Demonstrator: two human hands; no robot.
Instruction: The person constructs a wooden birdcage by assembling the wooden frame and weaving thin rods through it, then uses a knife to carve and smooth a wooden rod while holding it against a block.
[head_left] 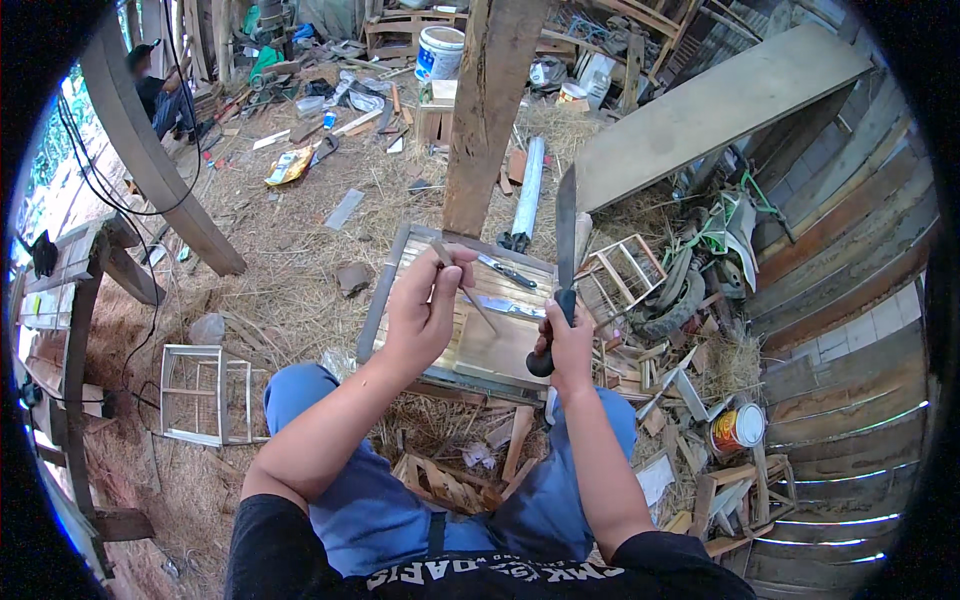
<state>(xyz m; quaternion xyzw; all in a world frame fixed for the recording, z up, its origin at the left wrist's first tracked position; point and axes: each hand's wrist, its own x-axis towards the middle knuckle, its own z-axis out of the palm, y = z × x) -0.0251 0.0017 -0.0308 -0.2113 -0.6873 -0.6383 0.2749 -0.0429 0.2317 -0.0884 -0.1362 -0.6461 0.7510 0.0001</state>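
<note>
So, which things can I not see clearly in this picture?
Head view only:
- left hand: its grip on the thin stick is hidden by its own back.
- knife: handle covered by the right hand.
- tools on the wooden board: too small to identify.

both forearms raised; left hand (425, 305) pinching, right hand (567, 345) fisted.

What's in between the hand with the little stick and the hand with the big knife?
In the head view, the left hand pinches a thin wooden stick, whose lower end slants into the gap toward the right hand gripping the long knife. Behind lies a wooden board.
</note>
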